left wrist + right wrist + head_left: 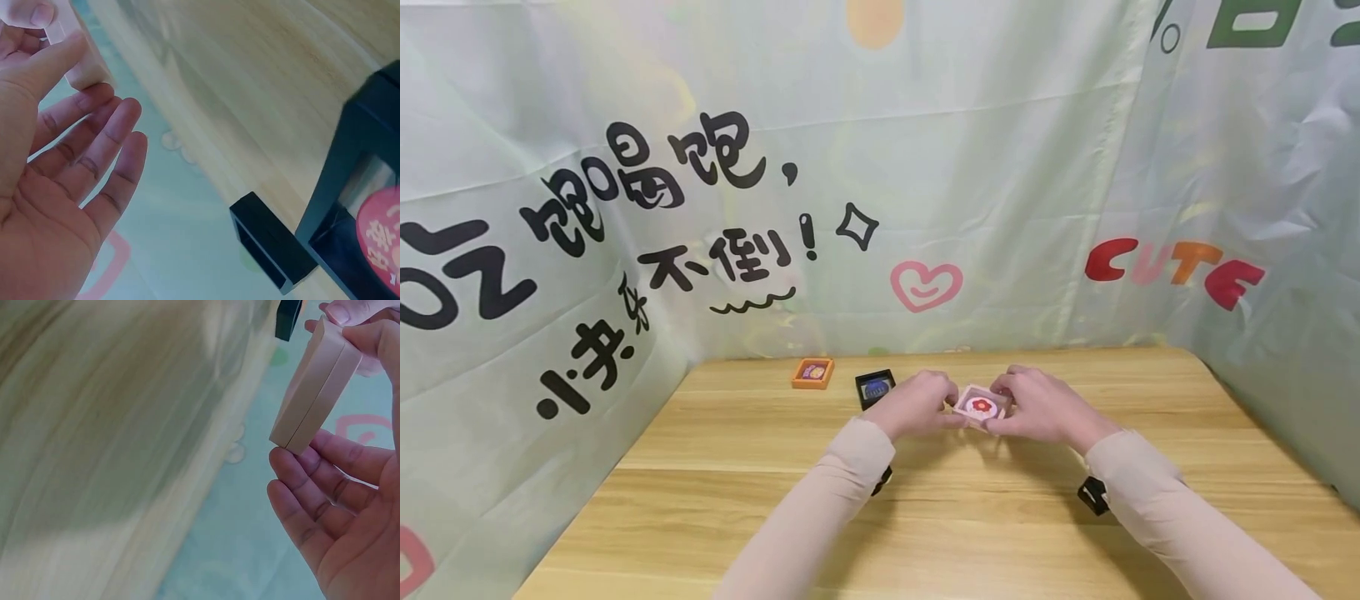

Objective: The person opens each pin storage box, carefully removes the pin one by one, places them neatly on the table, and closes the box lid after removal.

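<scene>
Both hands hold a small square pink box (982, 406) just over the table, one hand at each side. Through its front shows a white disc with a red flower. My left hand (69, 162) pinches one edge between thumb and fingertips, its outer fingers spread loosely. My right hand (350, 494) has its thumb on the upper end of the box, with fingertips at the lower end. A seam runs along the box's side in the right wrist view. Left of the hands lies a black box (866, 380) with a blue design inside, partly hidden by my left hand.
An orange box (812, 386) with a purple and yellow inset lies farther left on the wooden table (715, 492). Printed cloth (1000, 183) hangs behind and at both sides. A black frame (359, 137) with a red disc and a small black block (272, 240) show in the left wrist view.
</scene>
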### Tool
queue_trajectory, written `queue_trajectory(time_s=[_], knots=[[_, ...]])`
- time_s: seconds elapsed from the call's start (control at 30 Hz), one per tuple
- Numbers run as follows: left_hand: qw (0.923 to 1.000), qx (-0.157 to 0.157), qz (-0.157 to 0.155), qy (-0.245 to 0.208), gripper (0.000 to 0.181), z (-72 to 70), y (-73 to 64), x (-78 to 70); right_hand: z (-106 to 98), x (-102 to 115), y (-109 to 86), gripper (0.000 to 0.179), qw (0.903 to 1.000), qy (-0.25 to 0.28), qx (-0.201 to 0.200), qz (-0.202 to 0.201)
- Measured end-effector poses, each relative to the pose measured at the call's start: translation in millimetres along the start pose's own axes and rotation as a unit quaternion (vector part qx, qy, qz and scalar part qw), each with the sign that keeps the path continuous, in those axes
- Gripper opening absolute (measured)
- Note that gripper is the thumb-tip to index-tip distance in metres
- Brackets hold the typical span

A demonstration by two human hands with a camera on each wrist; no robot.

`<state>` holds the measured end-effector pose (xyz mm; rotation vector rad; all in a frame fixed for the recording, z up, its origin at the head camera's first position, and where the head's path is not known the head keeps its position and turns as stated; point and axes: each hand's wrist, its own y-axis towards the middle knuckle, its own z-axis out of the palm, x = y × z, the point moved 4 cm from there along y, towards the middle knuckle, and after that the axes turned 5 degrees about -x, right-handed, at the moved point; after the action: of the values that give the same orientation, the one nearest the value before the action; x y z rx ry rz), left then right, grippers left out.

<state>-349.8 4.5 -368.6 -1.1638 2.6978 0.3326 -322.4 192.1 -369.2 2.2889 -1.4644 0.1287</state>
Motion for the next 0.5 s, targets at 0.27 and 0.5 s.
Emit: queue_trajectory(time_s=[0.27, 0.5], knots=[[0.9992, -0.027, 0.022, 0.019, 0.023, -14.3, -22.0, -6.0, -9, 14, -6.7, 0.055, 0.9996, -0.001, -0.017, -0.024], [0.9962, -0.071, 0.050, 0.009, 0.026, -26.5, -41.3, -11.6, -20, 29, -15.7, 0.053, 0.9984, 0.007, -0.039, -0.041]])
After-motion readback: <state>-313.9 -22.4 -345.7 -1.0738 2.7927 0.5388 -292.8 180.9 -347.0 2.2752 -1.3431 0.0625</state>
